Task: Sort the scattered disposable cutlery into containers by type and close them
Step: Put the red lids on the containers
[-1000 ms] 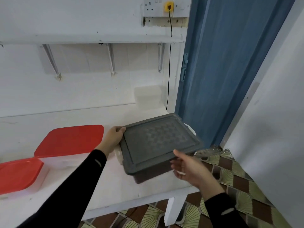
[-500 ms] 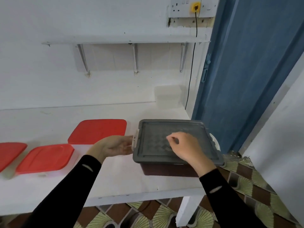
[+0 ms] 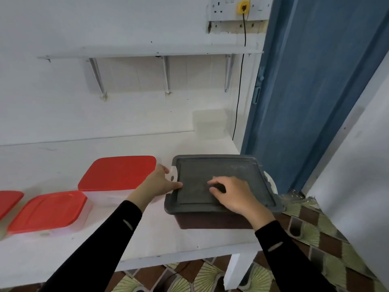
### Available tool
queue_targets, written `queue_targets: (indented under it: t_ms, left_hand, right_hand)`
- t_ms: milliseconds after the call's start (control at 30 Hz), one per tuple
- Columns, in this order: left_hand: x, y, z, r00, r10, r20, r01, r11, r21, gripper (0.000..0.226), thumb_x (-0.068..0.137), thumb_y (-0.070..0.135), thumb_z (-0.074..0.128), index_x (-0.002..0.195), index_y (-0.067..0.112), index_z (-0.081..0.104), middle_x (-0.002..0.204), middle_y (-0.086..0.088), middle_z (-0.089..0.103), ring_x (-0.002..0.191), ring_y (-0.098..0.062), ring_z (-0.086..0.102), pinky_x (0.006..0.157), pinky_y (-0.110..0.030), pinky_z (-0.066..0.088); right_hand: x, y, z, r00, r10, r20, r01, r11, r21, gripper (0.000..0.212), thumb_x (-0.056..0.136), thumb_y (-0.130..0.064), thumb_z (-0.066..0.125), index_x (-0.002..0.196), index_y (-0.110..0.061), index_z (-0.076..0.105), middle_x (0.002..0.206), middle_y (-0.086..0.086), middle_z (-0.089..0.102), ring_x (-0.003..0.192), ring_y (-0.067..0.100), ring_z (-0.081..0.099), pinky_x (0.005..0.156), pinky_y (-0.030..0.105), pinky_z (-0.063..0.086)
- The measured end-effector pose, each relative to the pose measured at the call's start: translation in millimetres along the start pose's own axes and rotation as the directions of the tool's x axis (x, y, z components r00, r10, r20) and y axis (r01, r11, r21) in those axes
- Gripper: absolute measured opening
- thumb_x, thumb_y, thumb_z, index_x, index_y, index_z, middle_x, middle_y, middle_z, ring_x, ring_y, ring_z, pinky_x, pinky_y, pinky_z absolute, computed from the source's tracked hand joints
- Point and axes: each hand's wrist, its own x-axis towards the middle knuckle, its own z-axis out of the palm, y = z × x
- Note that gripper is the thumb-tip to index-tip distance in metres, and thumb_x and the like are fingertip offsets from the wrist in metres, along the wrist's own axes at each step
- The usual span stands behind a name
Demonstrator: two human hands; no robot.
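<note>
A dark brown box with a grey lid stands at the right end of the white table. My right hand lies on top of the lid with its fingers bent, pressing down. My left hand is at the box's left side, fingers touching the white latch and the lid's edge. To the left stand three clear containers with red lids: one right beside my left hand, one nearer the front, one cut off by the left edge. No loose cutlery shows.
A white wall shelf on metal brackets hangs above the table. A black cable runs down from a wall socket. A blue door stands to the right. Patterned floor tiles lie below the table's right end.
The grey-lidded box went from tilted in both hands to flat on the table. My right hand moved onto the lid, and my left hand shifted to the latch side.
</note>
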Motion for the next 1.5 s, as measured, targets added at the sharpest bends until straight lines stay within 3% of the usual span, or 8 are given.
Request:
queue_targets:
  t_ms: [100, 267, 433, 600, 867, 1033, 1133, 1500]
  left_hand:
    - [-4.9, 18.0, 28.6, 0.945, 0.316, -0.081, -0.249, 0.86, 0.445, 0.064, 0.087, 0.056, 0.061, 0.141, 0.03, 0.037, 0.151, -0.01, 0.031, 0.138, -0.033, 0.03, 0.112, -0.048, 0.028]
    - [1.3, 63.6, 85.4, 0.716, 0.597, 0.362, -0.698, 0.603, 0.385, 0.065, 0.088, 0.072, 0.039, 0.148, 0.047, 0.03, 0.164, 0.009, -0.002, 0.151, -0.018, -0.007, 0.119, -0.053, -0.011]
    - [6.0, 77.0, 114.8, 0.758, 0.54, 0.366, -0.65, 0.577, 0.494, 0.06, 0.092, 0.073, 0.022, 0.149, 0.053, 0.015, 0.163, 0.015, -0.004, 0.15, -0.013, -0.012, 0.117, -0.055, -0.014]
    - [8.9, 73.0, 114.4, 0.749, 0.547, 0.373, -0.657, 0.546, 0.519, 0.061, 0.092, 0.074, 0.018, 0.149, 0.055, 0.009, 0.163, 0.015, -0.007, 0.149, -0.012, -0.015, 0.117, -0.055, -0.013]
    - [12.6, 73.4, 116.2, 0.747, 0.54, 0.388, -0.66, 0.533, 0.53, 0.066, 0.087, 0.077, 0.011, 0.149, 0.055, 0.006, 0.163, 0.015, -0.009, 0.149, -0.011, -0.017, 0.117, -0.054, -0.014]
    - [7.9, 74.4, 115.6, 0.744, 0.556, 0.37, -0.659, 0.524, 0.539, 0.081, 0.074, 0.083, 0.0, 0.149, 0.053, 0.01, 0.163, 0.015, -0.006, 0.15, -0.013, -0.014, 0.118, -0.055, -0.012]
    - [17.2, 77.2, 113.3, 0.735, 0.604, 0.307, -0.657, 0.526, 0.539, 0.067, 0.089, 0.076, 0.009, 0.15, 0.05, 0.017, 0.164, 0.012, -0.003, 0.151, -0.015, -0.004, 0.12, -0.05, -0.006]
    - [67.1, 66.5, 51.5, 0.964, 0.264, -0.017, -0.195, 0.752, 0.63, 0.044, 0.105, 0.043, 0.025, 0.13, 0.02, 0.054, 0.123, -0.01, 0.06, 0.112, -0.03, 0.057, 0.085, -0.035, 0.039]
  right_hand:
    - [1.4, 33.0, -19.6, 0.97, 0.164, -0.179, -0.162, 0.986, 0.024, 0.031, 0.099, -0.029, 0.051, 0.128, -0.03, 0.059, 0.14, -0.007, 0.054, 0.131, 0.017, 0.047, 0.113, 0.04, 0.03]
    - [-9.2, 87.1, -46.5, 0.759, 0.647, -0.079, -0.615, 0.751, 0.239, 0.044, 0.101, -0.021, 0.04, 0.142, -0.003, 0.043, 0.144, 0.019, 0.045, 0.131, 0.035, 0.045, 0.105, 0.037, 0.035]
    - [-19.0, 110.6, -66.3, 0.658, 0.703, 0.27, -0.581, 0.246, 0.776, 0.03, 0.105, -0.026, 0.043, 0.089, -0.008, 0.062, 0.078, 0.009, 0.056, 0.066, 0.02, 0.048, 0.063, 0.03, 0.041]
    - [-17.7, 137.9, -67.2, 0.643, 0.573, 0.508, -0.594, -0.046, 0.803, 0.03, 0.099, -0.033, 0.051, 0.082, -0.012, 0.062, 0.063, 0.007, 0.064, 0.071, 0.02, 0.051, 0.068, 0.032, 0.039]
    - [-6.0, 146.1, -71.2, 0.686, 0.45, 0.572, -0.683, 0.126, 0.719, 0.032, 0.077, -0.034, 0.074, 0.088, -0.005, 0.068, 0.094, 0.013, 0.067, 0.097, 0.029, 0.062, 0.105, 0.044, 0.04]
    - [11.0, 125.4, -68.4, 0.685, 0.581, 0.439, -0.698, 0.352, 0.624, 0.029, 0.078, -0.03, 0.08, 0.074, -0.011, 0.059, 0.07, 0.006, 0.057, 0.063, 0.017, 0.053, 0.06, 0.028, 0.04]
    - [13.1, 119.8, -65.8, 0.72, 0.642, 0.264, -0.645, 0.477, 0.597, 0.04, 0.074, -0.029, 0.085, 0.09, 0.003, 0.069, 0.082, 0.016, 0.068, 0.069, 0.025, 0.059, 0.062, 0.032, 0.044]
    - [-36.0, 132.5, -44.8, 0.664, 0.567, 0.488, -0.728, 0.341, 0.594, 0.085, 0.072, -0.086, 0.044, 0.112, -0.015, 0.064, 0.112, 0.003, 0.07, 0.104, 0.023, 0.064, 0.089, 0.05, 0.046]
